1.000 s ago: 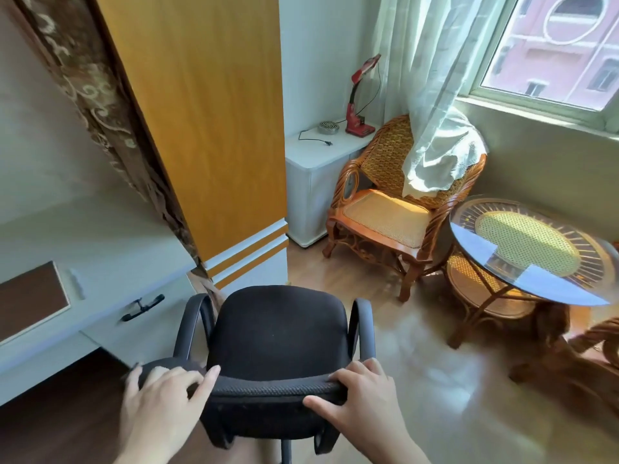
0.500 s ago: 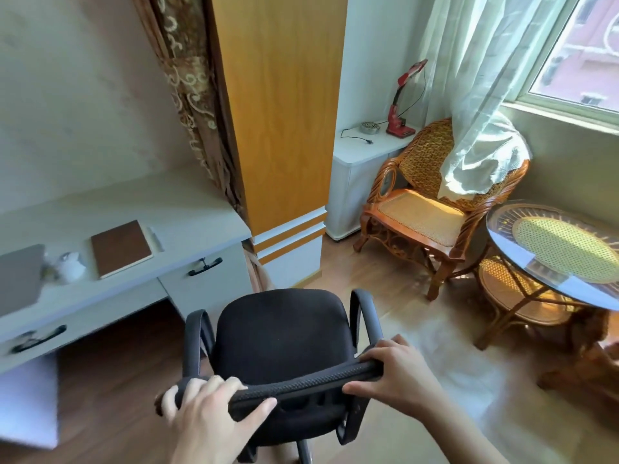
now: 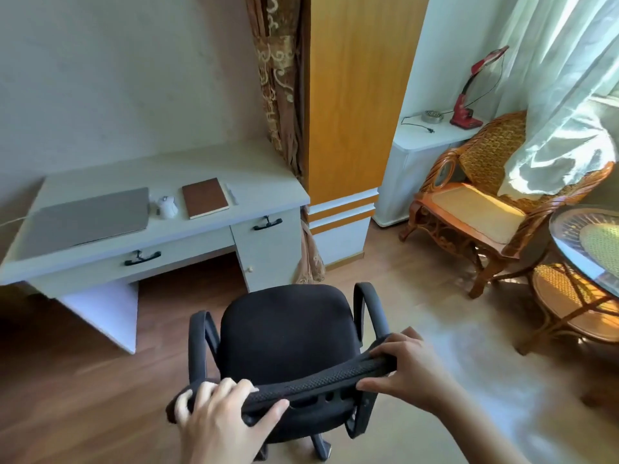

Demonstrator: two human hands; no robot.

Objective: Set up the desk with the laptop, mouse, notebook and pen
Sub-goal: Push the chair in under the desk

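- My view has swung left: the whole desk (image 3: 268,182) now shows, with the closed laptop (image 3: 90,217) and mouse (image 3: 167,206).
- The chair (image 3: 284,336) now stands farther from it.

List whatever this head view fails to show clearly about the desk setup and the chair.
- Pen: a pale sliver beside the notebook, too small to confirm.
- Mouse: small and blurred.
- Laptop: lid closed, screen hidden.
- Office chair base: hidden by the seat and the left hand.
- Glass table: cut by the right edge.

You're in a home room: a white desk (image 3: 261,182) beside a patterned curtain (image 3: 278,78), a rattan armchair (image 3: 485,199) under the window drape (image 3: 562,95).
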